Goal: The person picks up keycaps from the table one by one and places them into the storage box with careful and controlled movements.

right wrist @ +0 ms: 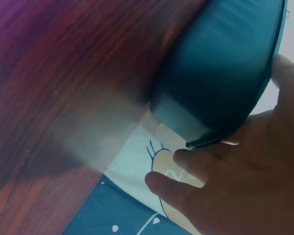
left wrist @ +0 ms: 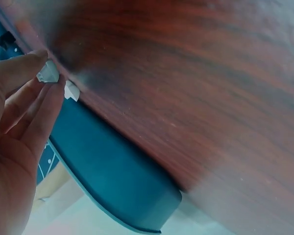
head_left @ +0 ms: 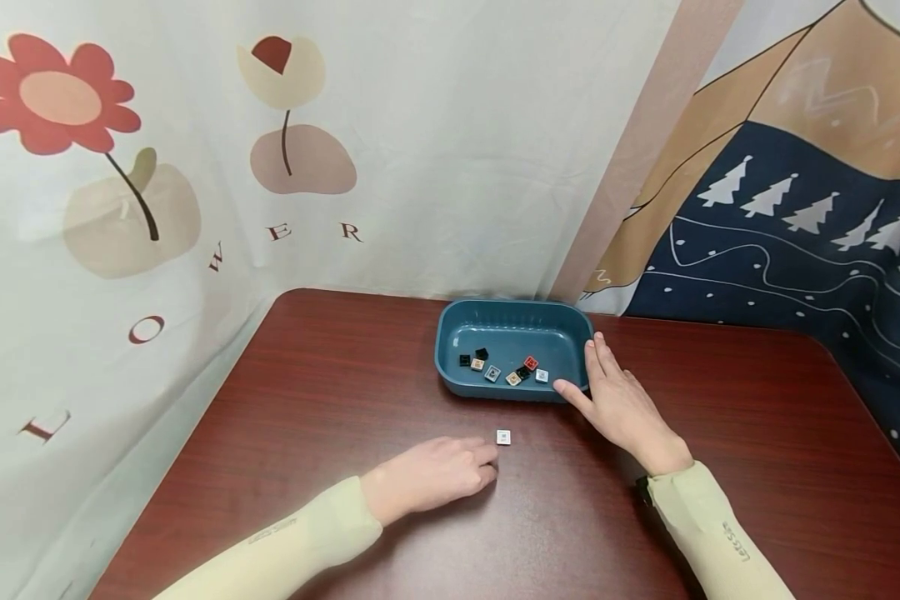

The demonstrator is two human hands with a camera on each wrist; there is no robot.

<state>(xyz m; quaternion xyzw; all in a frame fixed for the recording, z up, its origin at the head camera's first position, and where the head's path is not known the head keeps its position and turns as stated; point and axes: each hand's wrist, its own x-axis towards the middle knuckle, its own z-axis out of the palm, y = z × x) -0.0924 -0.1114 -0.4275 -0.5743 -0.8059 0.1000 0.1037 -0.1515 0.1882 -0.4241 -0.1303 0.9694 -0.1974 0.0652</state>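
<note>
In the left wrist view, my left hand [head_left: 442, 473] pinches a small white keycap [left wrist: 49, 72] between thumb and fingertips; the head view hides this piece behind the fingers. A second white keycap [head_left: 503, 437] lies on the table just beyond those fingers. Behind it stands a blue plastic bin [head_left: 457, 388] with several keycaps [head_left: 492, 374] scattered inside, black, white, cream, grey and red. My right hand [head_left: 621, 408] rests against the bin's right end, its fingers fairly straight along the outer wall and its thumb at the front right corner of the rim.
The reddish-brown wooden table [head_left: 330, 375] reaches back to a white curtain [head_left: 450, 167] printed with flowers and letters. On the right hangs a dark blue fabric [head_left: 787, 242] with white trees. A dark band [head_left: 643, 490] shows at the right sleeve's cuff.
</note>
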